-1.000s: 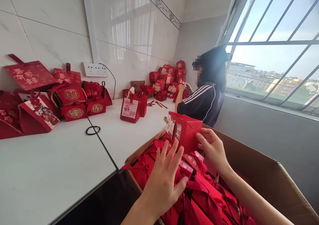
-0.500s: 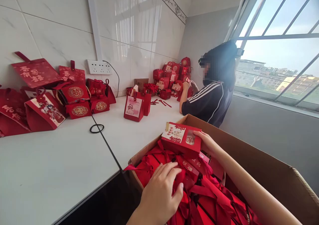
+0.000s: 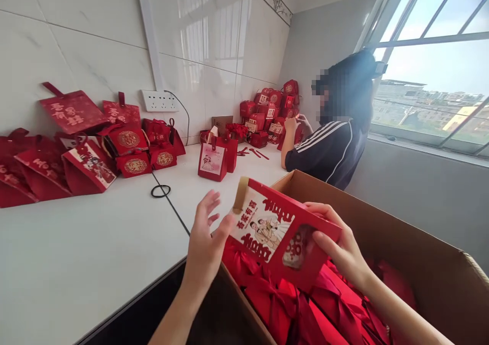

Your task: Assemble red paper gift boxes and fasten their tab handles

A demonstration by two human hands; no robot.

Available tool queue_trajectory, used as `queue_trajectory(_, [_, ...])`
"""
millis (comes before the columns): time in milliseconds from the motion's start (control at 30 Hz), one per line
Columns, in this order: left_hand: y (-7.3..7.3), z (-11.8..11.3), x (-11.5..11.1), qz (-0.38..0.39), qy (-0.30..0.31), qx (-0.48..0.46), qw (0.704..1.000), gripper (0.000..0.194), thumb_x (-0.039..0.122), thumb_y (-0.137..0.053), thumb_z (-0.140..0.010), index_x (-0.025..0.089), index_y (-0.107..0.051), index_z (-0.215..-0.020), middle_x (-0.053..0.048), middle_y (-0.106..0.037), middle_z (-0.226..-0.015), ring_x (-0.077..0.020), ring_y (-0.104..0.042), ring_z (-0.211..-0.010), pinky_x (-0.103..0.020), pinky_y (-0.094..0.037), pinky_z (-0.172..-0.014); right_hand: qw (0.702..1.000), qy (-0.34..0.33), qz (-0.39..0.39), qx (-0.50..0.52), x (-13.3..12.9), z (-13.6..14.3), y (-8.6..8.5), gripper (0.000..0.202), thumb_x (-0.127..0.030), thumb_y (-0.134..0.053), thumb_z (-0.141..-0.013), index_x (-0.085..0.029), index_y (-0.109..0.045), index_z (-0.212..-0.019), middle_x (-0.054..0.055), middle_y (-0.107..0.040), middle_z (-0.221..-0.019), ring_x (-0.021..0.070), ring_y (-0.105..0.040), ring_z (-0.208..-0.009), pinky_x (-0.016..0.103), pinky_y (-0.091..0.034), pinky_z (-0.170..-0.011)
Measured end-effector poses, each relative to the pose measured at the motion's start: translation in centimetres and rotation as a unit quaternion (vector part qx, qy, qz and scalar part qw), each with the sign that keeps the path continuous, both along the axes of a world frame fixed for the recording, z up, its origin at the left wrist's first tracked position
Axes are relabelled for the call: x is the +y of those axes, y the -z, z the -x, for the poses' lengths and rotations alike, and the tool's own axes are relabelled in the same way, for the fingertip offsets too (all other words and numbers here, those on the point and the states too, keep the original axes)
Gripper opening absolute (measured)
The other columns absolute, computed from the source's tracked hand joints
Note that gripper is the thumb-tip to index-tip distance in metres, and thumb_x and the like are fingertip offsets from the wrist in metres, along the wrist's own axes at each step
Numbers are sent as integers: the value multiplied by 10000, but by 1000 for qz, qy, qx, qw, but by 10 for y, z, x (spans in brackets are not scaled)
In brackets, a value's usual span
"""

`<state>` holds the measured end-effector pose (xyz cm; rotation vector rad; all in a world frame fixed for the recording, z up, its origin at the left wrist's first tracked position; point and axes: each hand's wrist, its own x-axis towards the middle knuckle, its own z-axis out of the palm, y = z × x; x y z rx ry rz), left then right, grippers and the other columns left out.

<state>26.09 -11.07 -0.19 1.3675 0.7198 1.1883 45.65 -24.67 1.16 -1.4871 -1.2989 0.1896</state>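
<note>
Red gift box [image 3: 275,235]: one, right hand [image 3: 342,250] pinching it; left hand [image 3: 206,243] spread beside.

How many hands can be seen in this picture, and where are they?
3. The left hand touches the red box, the right hand grips it. A co-worker's hand is at the far red boxes; another may be hidden.

white tiled wall [image 3: 214,34], white counter [image 3: 84,253], bright barred window [image 3: 431,75].
</note>
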Motion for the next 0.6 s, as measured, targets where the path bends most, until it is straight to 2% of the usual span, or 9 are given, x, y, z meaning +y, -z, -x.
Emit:
queue_trajectory(67, [-15, 11, 8, 36, 105, 12, 994, 489, 504, -661, -693, 174, -597, -1049, -90, -636, -1032, -220, -609, -959, -300, -510, -798, 998, -35, 3, -45, -4, 6, -1, 317, -489, -570, -794, -252, -571, -1005, 41, -567, -1117, 204, -580, -987, 247, -488, -808])
queue_trajectory(100, [-19, 14, 10, 52, 133, 8, 990, 429, 485, -679, -684, 164, -622, -964, -67, -655, -897, -186, -628, -831, -261, -518, -706, 997, -47, 4, -60, -5, 8, -1, 312, -484, -577, -791, -253, -574, -1001, 41, -563, -1117, 205, -577, -992, 247, -485, -816])
queue_trajectory(133, [-22, 17, 9, 67, 133, -10, 989, 371, 460, -689, -686, 161, -627, -895, -36, -643, -784, -147, -616, -715, -224, -507, -628, 996, -54, 3, -68, -4, 11, 0, 310, -482, -585, -787, -254, -576, -997, 42, -563, -1111, 205, -577, -992, 245, -485, -818])
queue_trajectory(200, [-23, 20, 5, 84, 69, -79, 991, 285, 419, -690, -701, 169, -591, -794, 21, -581, -661, -90, -564, -585, -177, -475, -551, 997, -54, 3, -53, -3, 17, 0, 312, -482, -590, -785, -256, -576, -998, 42, -575, -1088, 202, -584, -972, 233, -496, -785])
queue_trajectory(300, [-18, 22, -1, 105, -11, -173, 979, 281, 409, -670, -724, 176, -514, -732, 43, -546, -654, -84, -569, -586, -183, -487, -571, 997, -59, 32, 35, -2, 28, 1, 358, -519, -581, -779, -254, -561, -1020, 45, -615, -996, 197, -621, -858, 231, -523, -676])
queue_trajectory(367, [-17, 25, -3, 104, -27, -183, 977, 295, 411, -673, -721, 172, -499, -721, 37, -546, -650, -102, -587, -619, -204, -502, -599, 987, -90, 73, 111, -4, 35, 1, 443, -562, -600, -743, -256, -543, -1059, 57, -629, -1002, 218, -637, -825, 269, -541, -656])
queue_trajectory(433, [-19, 29, -2, 88, -44, -176, 980, 297, 410, -682, -710, 167, -512, -732, 31, -547, -651, -109, -587, -635, -217, -511, -623, 969, -125, 119, 176, -9, 39, 1, 548, -578, -651, -683, -273, -523, -1120, 76, -626, -1081, 265, -640, -887, 327, -552, -693])
queue_trajectory(533, [-26, 37, 2, 60, -65, -158, 984, 307, 411, -695, -693, 156, -533, -745, 22, -547, -677, -102, -570, -633, -223, -513, -638, 942, -157, 170, 243, -16, 40, 3, 690, -536, -748, -581, -295, -511, -1183, 91, -616, -1153, 325, -613, -1003, 394, -542, -762])
queue_trajectory(600, [-30, 42, 5, 61, -53, -148, 986, 318, 432, -678, -702, 157, -548, -793, 14, -553, -699, -111, -576, -636, -232, -514, -629, 927, -169, 182, 282, -17, 40, 3, 755, -516, -803, -497, -282, -540, -1164, 102, -626, -1146, 345, -600, -1035, 419, -531, -797])
